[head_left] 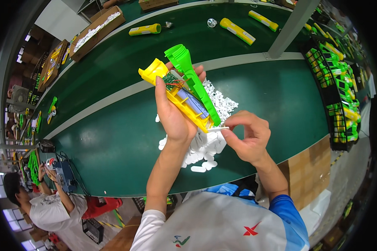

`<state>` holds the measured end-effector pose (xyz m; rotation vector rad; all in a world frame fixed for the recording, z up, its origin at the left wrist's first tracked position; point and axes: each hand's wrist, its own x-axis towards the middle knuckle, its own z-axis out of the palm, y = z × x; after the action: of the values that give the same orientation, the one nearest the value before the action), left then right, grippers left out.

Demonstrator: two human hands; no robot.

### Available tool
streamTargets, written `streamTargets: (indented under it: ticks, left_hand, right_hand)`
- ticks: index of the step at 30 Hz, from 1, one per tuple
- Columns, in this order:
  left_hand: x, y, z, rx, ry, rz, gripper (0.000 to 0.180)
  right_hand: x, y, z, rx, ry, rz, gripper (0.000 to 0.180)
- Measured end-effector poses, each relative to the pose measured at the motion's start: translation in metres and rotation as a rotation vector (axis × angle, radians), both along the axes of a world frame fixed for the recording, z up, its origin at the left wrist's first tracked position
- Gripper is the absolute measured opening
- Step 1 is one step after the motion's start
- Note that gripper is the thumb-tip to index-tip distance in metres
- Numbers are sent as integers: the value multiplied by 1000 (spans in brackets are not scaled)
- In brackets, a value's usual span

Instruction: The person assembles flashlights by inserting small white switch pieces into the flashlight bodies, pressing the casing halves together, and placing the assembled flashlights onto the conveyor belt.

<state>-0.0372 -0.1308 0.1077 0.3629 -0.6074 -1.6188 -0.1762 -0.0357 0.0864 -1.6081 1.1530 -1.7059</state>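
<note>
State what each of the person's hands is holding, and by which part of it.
The left hand grips the open yellow and green torch housing around its middle. The right hand pinches a small white plastic piece by one end, at the housing's lower end.

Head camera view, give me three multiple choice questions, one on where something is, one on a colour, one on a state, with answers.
1. Where does the pile of small white parts lie?
A. on the green table
B. in a cardboard box
C. on the floor

2. What colours are the two shell halves in the left hand?
A. red and blue
B. yellow and green
C. both white

3. How is the casing?
A. shut
B. open, with wiring showing
C. lying on the table

Answers: 1 A, the pile rests on the table under the hands. 2 B, both halves are plain to see. 3 B, a circuit board shows inside, and the right hand pinches a white piece at its end.
</note>
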Motion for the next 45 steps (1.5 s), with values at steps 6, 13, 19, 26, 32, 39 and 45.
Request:
streamTargets:
  ticks: [6,13,19,26,32,39,45]
  left_hand:
    - [5,-10,-19,182,-71,51,39]
    - [2,-12,-27,260,-66,86,34]
    - [-1,1,-16,137,32,78,30]
    - [-4,8,-13,0,8,224,39]
    - [-13,16,-9,-96,-121,456,53]
    - [-14,15,-10,-88,-217,513,55]
    - [-3,3,-12,174,-17,289,53]
  right_hand:
    - [9,2,-3,71,-28,-77,8]
    - [11,0,-8,316,-263,-140,5]
    - [15,-7,9,122,96,-244,5]
    - [15,-7,16,-47,492,-296,11]
    - [10,-16,20,-60,603,-273,13]
    - [6,-10,16,-49,753,-20,21]
    - [-10,-9,4,26,383,-6,21]
